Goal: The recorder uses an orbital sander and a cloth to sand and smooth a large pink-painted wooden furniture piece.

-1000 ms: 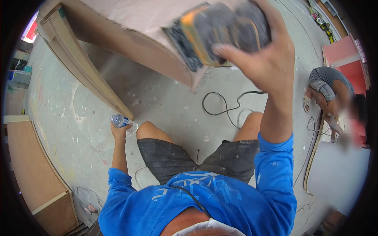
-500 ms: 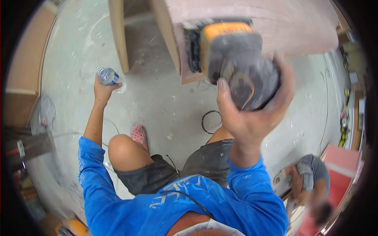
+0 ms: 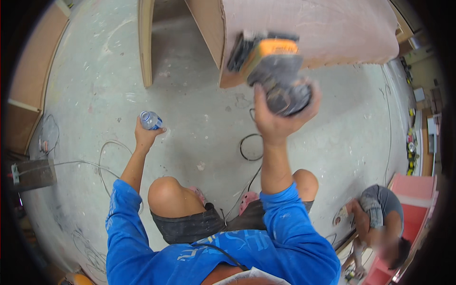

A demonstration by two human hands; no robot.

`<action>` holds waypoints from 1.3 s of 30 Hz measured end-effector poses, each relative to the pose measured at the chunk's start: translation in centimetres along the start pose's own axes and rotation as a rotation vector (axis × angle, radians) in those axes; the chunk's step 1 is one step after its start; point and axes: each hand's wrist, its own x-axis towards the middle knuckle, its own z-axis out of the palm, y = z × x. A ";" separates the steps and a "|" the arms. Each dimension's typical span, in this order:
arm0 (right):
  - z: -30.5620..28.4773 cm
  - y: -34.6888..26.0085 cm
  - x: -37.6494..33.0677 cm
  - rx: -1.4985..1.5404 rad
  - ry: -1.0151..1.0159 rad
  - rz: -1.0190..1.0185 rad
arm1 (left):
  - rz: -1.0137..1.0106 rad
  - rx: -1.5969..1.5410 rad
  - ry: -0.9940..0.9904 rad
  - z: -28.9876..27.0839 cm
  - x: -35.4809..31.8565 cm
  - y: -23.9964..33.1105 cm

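My right hand (image 3: 280, 118) is raised in front of me, gripping a grey and orange power sander (image 3: 270, 71) with its pad turned toward a large plywood panel (image 3: 308, 28). Out to the left my left hand (image 3: 146, 135) holds a small clear plastic bottle (image 3: 151, 120) low over the concrete floor (image 3: 190, 109). I am crouched, with bare knees and a blue long-sleeved shirt.
A black cable loop (image 3: 250, 147) lies on the floor before my knees. A narrow wooden board (image 3: 146, 42) stands at upper left, more wooden panels (image 3: 28, 80) line the left edge. Another person (image 3: 380, 223) crouches at lower right beside a red cabinet (image 3: 413, 204).
The view has swung so the plywood panel sits higher and further right. My right hand with the sander has dropped lower in the picture; the left hand still holds the bottle.
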 end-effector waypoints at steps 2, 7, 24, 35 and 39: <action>-0.3 -1.4 3.8 -0.044 0.009 0.032 | 0.030 0.181 0.094 0.9 0.5 -0.3; -1.1 -2.2 6.5 -0.128 -0.116 0.012 | 0.019 0.194 0.095 3.9 1.4 -3.2; -0.3 -0.2 9.2 0.131 -0.005 0.100 | 0.046 0.190 0.054 3.1 -3.8 -5.1; 0.8 4.5 -5.0 0.093 0.042 -0.014 | 0.193 0.255 0.009 -2.9 -4.5 4.3; 0.7 5.9 -7.3 0.114 0.006 -0.025 | 0.215 0.066 0.041 -4.0 -7.6 10.6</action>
